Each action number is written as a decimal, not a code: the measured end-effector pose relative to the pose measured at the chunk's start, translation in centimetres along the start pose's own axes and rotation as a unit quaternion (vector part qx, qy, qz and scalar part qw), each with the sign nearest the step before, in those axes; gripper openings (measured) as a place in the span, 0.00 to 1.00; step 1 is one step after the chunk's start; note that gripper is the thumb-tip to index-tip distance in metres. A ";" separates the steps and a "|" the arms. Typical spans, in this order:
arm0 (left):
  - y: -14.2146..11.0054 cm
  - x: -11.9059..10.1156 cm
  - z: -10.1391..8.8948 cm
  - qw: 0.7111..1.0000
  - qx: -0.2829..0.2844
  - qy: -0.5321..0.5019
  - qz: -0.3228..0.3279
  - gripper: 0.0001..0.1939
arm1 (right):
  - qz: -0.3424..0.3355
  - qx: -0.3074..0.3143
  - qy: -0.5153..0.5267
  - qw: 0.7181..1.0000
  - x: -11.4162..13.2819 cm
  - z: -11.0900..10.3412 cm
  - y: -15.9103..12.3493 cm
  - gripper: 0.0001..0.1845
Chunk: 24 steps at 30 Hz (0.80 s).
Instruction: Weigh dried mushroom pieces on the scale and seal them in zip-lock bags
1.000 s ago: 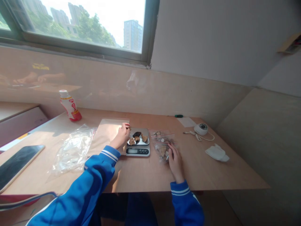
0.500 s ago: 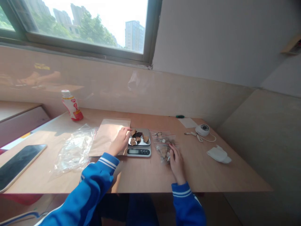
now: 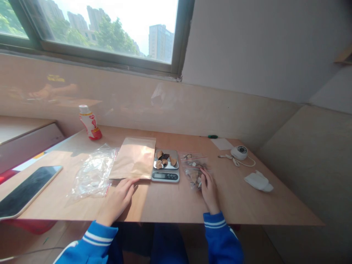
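A small digital scale (image 3: 165,178) stands mid-table, and several brown and dark dried pieces (image 3: 164,161) lie on its metal pan. To its left is a flat kraft paper bag (image 3: 133,158). At that bag's near edge rests my left hand (image 3: 118,200), fingers stretched out with nothing held. Right of the scale lie clear zip bags (image 3: 194,176) with brown pieces and small white packets inside. My right hand (image 3: 210,190) lies over their right side, its fingers loosely extended and touching the plastic. Part of the bags is hidden beneath these fingers.
Crumpled clear plastic bags (image 3: 95,172) and a phone (image 3: 30,190) lie to the left, with a bottle (image 3: 91,123) behind. To the right are a white round device (image 3: 239,153) with its cable, a crumpled tissue (image 3: 259,181), paper (image 3: 222,144) and a green-handled tool (image 3: 212,136).
My left hand released a brown piece onto the scale pan, then drew back towards me to the paper bag's near edge. My right hand stays on the zip bags.
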<state>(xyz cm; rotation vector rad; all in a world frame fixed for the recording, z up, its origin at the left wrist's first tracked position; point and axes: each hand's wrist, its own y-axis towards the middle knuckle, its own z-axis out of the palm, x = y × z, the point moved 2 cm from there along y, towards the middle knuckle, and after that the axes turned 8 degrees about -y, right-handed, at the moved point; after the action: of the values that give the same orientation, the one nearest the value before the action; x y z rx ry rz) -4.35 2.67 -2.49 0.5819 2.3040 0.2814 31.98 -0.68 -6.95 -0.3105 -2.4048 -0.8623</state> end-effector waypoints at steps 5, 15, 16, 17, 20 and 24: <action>-0.4 1.1 1.1 0.998 -0.041 0.052 -0.008 0.18 | 0.002 -0.002 -0.005 1.000 -0.1 0.1 0.1 0.25; -0.5 3.4 2.3 0.991 -0.060 0.118 0.011 0.16 | 0.001 -0.002 -0.002 1.000 -0.1 0.2 0.1 0.25; -0.4 3.5 2.2 0.989 -0.071 0.131 0.013 0.16 | 0.002 -0.002 -0.003 1.000 -0.1 0.2 0.1 0.25; -0.2 3.5 2.1 0.986 -0.080 0.142 0.018 0.17 | 0.004 -0.002 -0.002 1.000 0.0 0.2 0.1 0.25; 0.4 3.9 2.0 0.983 -0.094 0.155 0.028 0.18 | 0.005 -0.002 0.001 1.000 -0.1 0.2 0.0 0.25; 1.7 4.5 2.1 0.982 -0.083 0.163 0.049 0.19 | -0.002 -0.003 -0.002 1.000 -0.2 0.3 0.0 0.25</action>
<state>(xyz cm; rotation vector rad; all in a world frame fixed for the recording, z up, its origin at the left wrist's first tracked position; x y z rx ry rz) -5.12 6.39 -6.07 0.5997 2.5346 0.6529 32.00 -0.44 -7.22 -0.3098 -2.4079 -0.8728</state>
